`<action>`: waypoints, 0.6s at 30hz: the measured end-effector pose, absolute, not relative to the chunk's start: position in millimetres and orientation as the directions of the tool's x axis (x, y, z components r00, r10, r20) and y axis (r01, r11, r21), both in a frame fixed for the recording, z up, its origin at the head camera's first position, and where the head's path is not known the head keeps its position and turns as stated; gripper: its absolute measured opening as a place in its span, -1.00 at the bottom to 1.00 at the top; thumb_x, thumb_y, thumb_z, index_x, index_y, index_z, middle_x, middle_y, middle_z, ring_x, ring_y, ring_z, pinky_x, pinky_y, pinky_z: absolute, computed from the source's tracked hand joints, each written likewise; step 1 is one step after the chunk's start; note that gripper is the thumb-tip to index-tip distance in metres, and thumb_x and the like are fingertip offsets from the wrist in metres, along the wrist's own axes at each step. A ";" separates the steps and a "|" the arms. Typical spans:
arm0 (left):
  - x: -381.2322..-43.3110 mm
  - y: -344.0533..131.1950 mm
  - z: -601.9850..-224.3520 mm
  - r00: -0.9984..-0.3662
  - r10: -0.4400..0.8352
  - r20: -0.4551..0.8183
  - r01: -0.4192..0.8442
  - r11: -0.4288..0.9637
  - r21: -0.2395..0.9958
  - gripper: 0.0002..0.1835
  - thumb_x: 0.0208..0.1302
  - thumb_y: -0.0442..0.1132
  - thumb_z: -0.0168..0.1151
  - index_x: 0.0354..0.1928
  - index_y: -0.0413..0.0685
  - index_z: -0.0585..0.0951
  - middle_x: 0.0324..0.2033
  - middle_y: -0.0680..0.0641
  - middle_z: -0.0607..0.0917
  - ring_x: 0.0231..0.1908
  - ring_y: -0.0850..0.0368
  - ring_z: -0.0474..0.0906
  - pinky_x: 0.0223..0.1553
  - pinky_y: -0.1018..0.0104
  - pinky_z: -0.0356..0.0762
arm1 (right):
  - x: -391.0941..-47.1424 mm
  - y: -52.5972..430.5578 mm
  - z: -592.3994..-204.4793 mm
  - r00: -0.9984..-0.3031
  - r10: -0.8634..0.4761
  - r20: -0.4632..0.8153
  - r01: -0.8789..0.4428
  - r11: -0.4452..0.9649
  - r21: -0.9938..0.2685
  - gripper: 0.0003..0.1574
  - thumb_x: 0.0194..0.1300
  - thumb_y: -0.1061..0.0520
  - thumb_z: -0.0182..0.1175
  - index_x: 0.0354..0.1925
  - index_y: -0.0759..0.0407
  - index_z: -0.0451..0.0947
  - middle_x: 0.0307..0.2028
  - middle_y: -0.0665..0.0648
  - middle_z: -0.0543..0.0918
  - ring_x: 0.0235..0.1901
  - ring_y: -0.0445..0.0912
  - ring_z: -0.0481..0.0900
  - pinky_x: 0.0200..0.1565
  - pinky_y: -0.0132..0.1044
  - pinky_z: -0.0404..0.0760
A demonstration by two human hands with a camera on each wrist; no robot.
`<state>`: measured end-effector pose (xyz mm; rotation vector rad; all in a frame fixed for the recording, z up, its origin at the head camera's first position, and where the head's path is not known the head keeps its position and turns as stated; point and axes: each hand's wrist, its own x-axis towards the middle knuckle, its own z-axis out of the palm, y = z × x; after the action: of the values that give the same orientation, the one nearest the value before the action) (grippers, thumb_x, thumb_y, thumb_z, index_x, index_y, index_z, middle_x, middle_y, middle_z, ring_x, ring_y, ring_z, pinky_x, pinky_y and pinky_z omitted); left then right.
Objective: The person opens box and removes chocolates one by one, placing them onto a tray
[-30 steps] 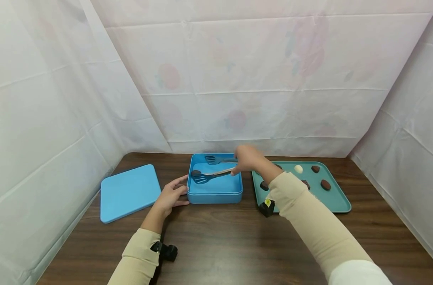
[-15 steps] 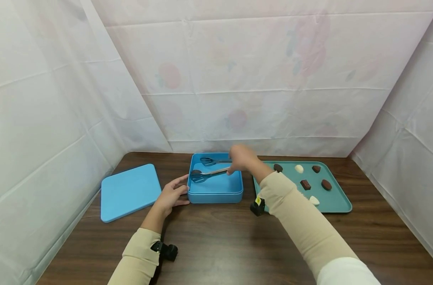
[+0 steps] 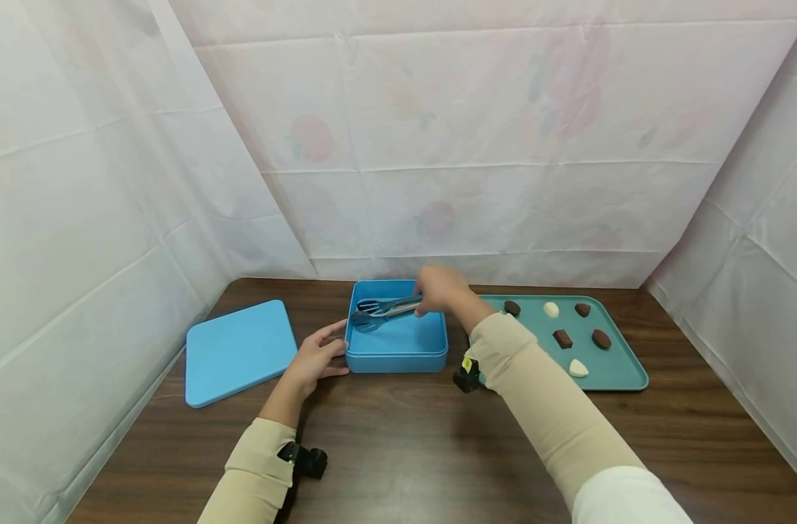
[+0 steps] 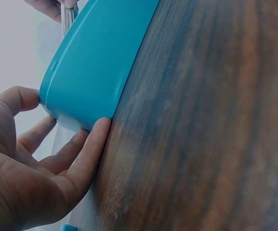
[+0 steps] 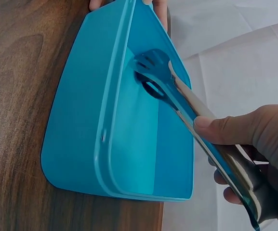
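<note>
A blue rectangular box (image 3: 398, 363) stands uncovered on the table. My left hand (image 3: 314, 362) rests at its left end, fingertips touching the wall and rim, as the left wrist view also shows. My right hand (image 3: 441, 290) grips a pair of metal tongs (image 3: 393, 306) with slotted heads. In the right wrist view, the tongs (image 5: 189, 113) slant down into the box (image 5: 83, 110), the thumb (image 5: 220, 129) on one arm and the fingers beneath. Their heads lie close together near the left end inside. Whether a brown piece sits at the tong heads cannot be told clearly.
A green tray (image 3: 617, 380) at the right bears several chocolates, among them a brown block (image 3: 562, 339) and a white piece (image 3: 578, 368). A flat blue lid (image 3: 241, 353) lies left of the box. White cloth hangs behind and at both sides.
My right hand has moved slightly left over the box. The tong arms have come together from a wide spread. The brown piece seen earlier at the box's left end is now mostly hidden. My left hand stays put.
</note>
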<state>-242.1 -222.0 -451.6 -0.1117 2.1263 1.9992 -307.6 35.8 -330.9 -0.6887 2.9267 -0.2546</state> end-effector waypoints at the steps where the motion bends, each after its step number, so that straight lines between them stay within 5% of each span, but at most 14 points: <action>1: -242.0 -222.2 -451.5 -0.973 0.095 -0.211 -0.205 0.072 0.976 -0.41 0.42 -0.27 0.04 0.47 0.06 0.26 0.31 -0.30 0.32 0.17 -0.19 0.46 -0.10 0.00 0.66 | -307.3 35.6 -330.3 -0.882 -0.464 -0.085 -0.443 0.876 -0.190 -0.58 0.10 0.01 0.46 -0.05 0.07 0.72 -0.04 0.03 0.70 -0.03 -0.02 0.62 -0.11 -0.09 0.66; 18: -239.6 -219.1 -448.5 -0.975 0.094 -0.201 -0.194 0.083 0.978 -0.43 0.42 -0.27 0.06 0.45 0.07 0.29 0.31 -0.29 0.32 0.17 -0.19 0.46 -0.09 0.01 0.66 | -304.1 40.5 -327.1 -0.841 -0.530 -0.107 -0.502 0.839 -0.211 -0.65 0.16 0.05 0.42 -0.07 0.12 0.72 -0.07 0.05 0.71 -0.07 -0.04 0.63 -0.08 -0.12 0.65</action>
<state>-239.6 -219.1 -448.5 -0.1009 2.1448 1.9917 -304.1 40.5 -327.1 -0.8072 2.8568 -0.2626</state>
